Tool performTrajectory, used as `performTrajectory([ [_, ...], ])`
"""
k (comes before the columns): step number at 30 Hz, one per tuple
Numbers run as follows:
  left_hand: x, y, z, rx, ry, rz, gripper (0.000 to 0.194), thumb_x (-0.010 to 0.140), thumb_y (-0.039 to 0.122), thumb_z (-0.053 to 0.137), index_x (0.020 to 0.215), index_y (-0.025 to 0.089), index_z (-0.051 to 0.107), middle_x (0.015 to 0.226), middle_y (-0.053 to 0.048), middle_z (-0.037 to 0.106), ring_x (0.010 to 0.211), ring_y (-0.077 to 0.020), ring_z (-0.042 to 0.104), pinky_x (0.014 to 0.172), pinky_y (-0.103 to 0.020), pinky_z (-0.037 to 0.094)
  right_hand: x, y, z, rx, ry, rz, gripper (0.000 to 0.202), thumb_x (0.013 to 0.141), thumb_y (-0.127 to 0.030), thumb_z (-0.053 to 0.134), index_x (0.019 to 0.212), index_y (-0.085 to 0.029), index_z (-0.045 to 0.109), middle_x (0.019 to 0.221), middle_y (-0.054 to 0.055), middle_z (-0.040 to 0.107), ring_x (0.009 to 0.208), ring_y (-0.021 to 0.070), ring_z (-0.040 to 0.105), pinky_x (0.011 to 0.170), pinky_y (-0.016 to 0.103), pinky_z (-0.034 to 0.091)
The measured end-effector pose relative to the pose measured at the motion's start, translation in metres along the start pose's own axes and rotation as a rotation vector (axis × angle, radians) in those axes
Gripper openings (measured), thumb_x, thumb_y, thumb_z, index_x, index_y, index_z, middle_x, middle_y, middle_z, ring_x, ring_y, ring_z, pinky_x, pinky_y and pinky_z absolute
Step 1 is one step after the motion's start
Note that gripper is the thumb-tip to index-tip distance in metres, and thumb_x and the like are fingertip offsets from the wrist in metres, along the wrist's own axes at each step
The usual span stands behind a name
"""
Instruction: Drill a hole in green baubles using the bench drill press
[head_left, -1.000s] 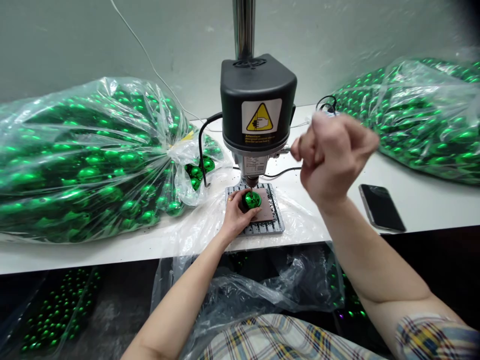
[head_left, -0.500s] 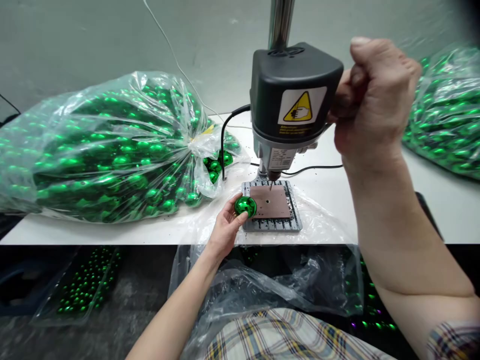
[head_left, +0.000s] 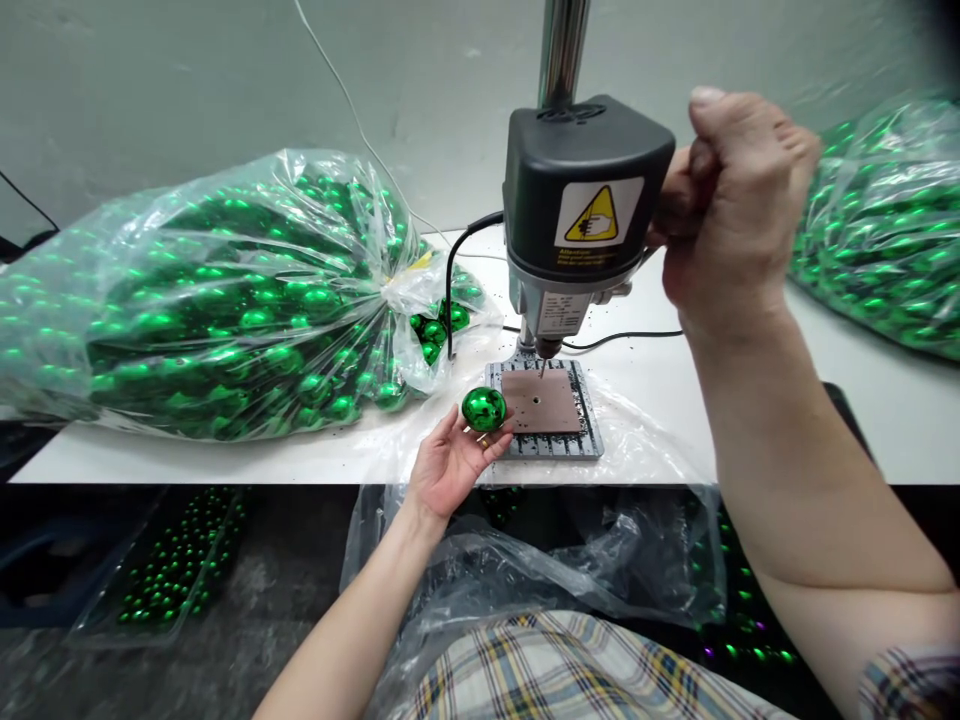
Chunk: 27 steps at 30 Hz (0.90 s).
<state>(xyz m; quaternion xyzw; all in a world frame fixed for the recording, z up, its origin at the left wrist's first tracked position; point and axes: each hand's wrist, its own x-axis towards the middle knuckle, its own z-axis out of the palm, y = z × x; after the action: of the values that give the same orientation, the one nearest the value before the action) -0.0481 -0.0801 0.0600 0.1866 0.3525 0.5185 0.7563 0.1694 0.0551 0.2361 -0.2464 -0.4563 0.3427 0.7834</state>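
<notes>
My left hand [head_left: 459, 462] is palm up, with a shiny green ball [head_left: 484, 409] resting on its fingertips at the left edge of a brown plate [head_left: 551, 412]. The plate has a small hole and lies on the grey slotted base [head_left: 589, 448] of a drill press [head_left: 585, 190]. A thin drill bit hangs above the plate's back part. My right hand [head_left: 739, 190] is raised and closed beside the drill head, at its right; whatever its fingers wrap round is hidden behind them.
A big clear bag [head_left: 247, 300] of green balls fills the table's left, and another bag [head_left: 885, 240] lies at the right. Loose plastic film [head_left: 525, 560] hangs over the front edge. A black cable [head_left: 450, 270] loops left of the drill. More green balls [head_left: 176, 570] lie below the table.
The fingers of my left hand have opened out and turned palm up under the ball, which has shifted slightly left. My right hand is still closed by the drill head.
</notes>
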Motion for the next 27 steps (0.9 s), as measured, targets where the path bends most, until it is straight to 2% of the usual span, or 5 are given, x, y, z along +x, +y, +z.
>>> performTrajectory([
  [6,-0.022,-0.020,-0.006,0.425,-0.084,0.102,0.065,0.080,0.037,0.085,0.139,0.021,0.064,0.131,-0.012,0.070,0.122,-0.0294,0.066,0.115,-0.048,0.047,-0.004,-0.004,-0.001,0.028,-0.035,0.012,0.039,0.081,-0.017,0.058,0.046,-0.024,0.042,0.039,-0.004,0.031,0.032,0.0097,0.023,0.030,0.029,0.014],
  [13,-0.050,-0.035,-0.021,1.338,-0.383,0.251,0.048,0.086,0.040,0.079,0.132,0.031,0.072,0.148,-0.013,0.058,0.132,-0.0323,0.059,0.113,-0.049,0.048,-0.004,-0.003,0.000,0.047,-0.030,-0.008,0.036,0.075,-0.019,0.061,0.044,-0.024,0.044,0.037,-0.004,0.033,0.030,0.0095,0.024,0.028,0.031,0.013],
  [17,-0.016,0.012,-0.023,1.327,0.067,0.684,0.030,0.099,0.039,0.062,0.122,0.023,0.072,0.111,-0.011,0.075,0.096,-0.0220,0.070,0.087,-0.035,0.057,-0.004,-0.002,-0.001,0.042,-0.034,-0.012,0.033,0.072,-0.022,0.064,0.044,-0.024,0.047,0.037,-0.003,0.035,0.029,0.0096,0.025,0.028,0.032,0.014],
  [20,0.038,0.069,-0.022,1.549,0.388,0.842,0.031,0.102,0.022,0.048,0.123,0.017,0.069,0.119,-0.014,0.073,0.109,-0.0255,0.068,0.096,-0.038,0.053,-0.005,-0.002,0.000,0.046,-0.026,-0.012,0.034,0.073,-0.022,0.064,0.043,-0.025,0.047,0.037,-0.003,0.035,0.029,0.0097,0.025,0.028,0.033,0.014],
  [27,0.124,0.124,-0.022,2.150,0.392,0.302,0.034,0.076,0.007,0.071,0.108,0.017,0.076,0.115,-0.018,0.072,0.125,-0.0440,0.057,0.100,-0.050,0.049,-0.005,-0.001,0.001,0.055,-0.026,-0.035,0.038,0.080,-0.019,0.062,0.046,-0.024,0.045,0.038,-0.004,0.034,0.030,0.0090,0.024,0.028,0.031,0.016],
])
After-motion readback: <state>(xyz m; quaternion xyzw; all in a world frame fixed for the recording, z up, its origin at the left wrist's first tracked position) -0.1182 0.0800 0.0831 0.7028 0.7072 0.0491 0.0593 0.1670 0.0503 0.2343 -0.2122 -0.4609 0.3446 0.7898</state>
